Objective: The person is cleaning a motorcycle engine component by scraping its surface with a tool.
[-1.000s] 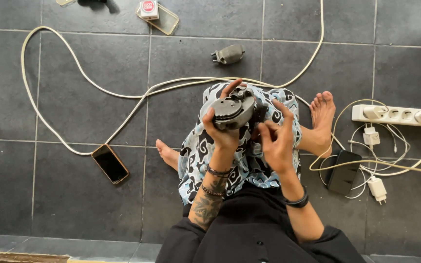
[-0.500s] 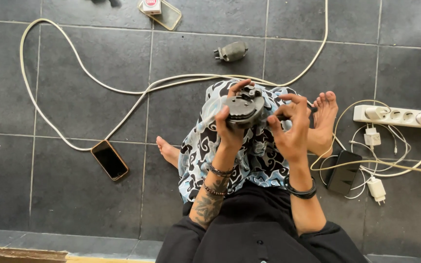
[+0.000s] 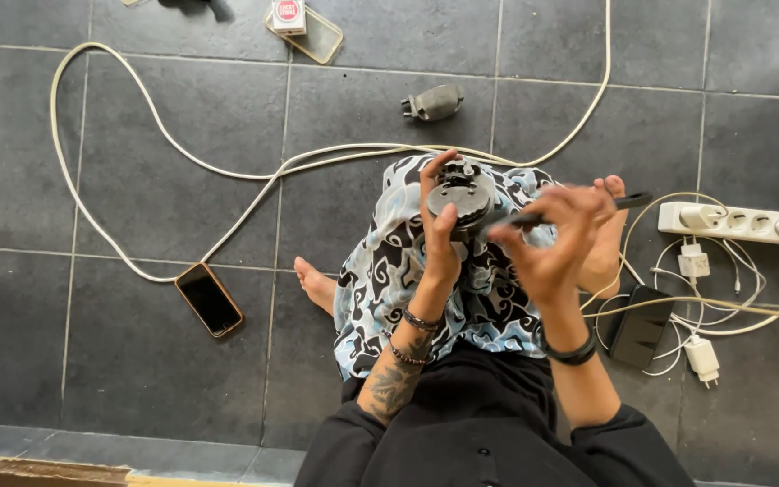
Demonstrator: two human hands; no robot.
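I sit on a dark tiled floor with a blue patterned cloth (image 3: 380, 271) over my legs. My left hand (image 3: 441, 236) grips a round grey metal part (image 3: 462, 196) held up above my lap. My right hand (image 3: 554, 236) holds a thin dark tool (image 3: 579, 206) whose tip points at the metal part's right side. Its handle end reaches out past my foot (image 3: 608, 243). Both wrists wear dark bracelets.
A second grey metal piece (image 3: 434, 104) lies on the floor ahead. A cream cable (image 3: 227, 171) loops across the tiles. A phone (image 3: 209, 299) lies at left; a white power strip (image 3: 741, 219), chargers and another phone (image 3: 637, 326) at right. A small box on a clear case (image 3: 304, 27) sits at the top.
My right hand has moved to the right and drawn the thin tool out from the metal part. My left hand has tilted the part more upright.
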